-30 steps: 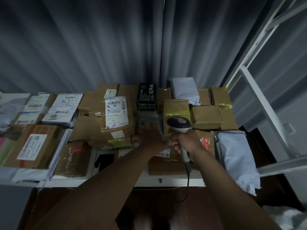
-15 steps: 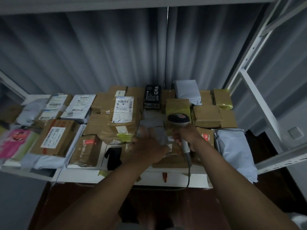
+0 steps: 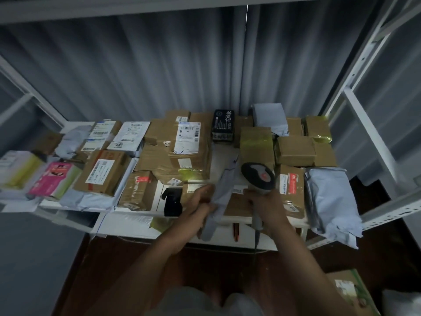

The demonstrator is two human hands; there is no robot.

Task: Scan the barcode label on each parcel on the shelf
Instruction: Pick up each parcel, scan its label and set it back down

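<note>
Here my left hand grips a limp grey poly-bag parcel, holding it on edge above the front of the white shelf, while my right hand is wrapped round the handle of the barcode scanner, whose head sits just right of the bag. Around them the shelf is crowded with brown cardboard parcels, a black box near the back and another grey bag at the right end.
</note>
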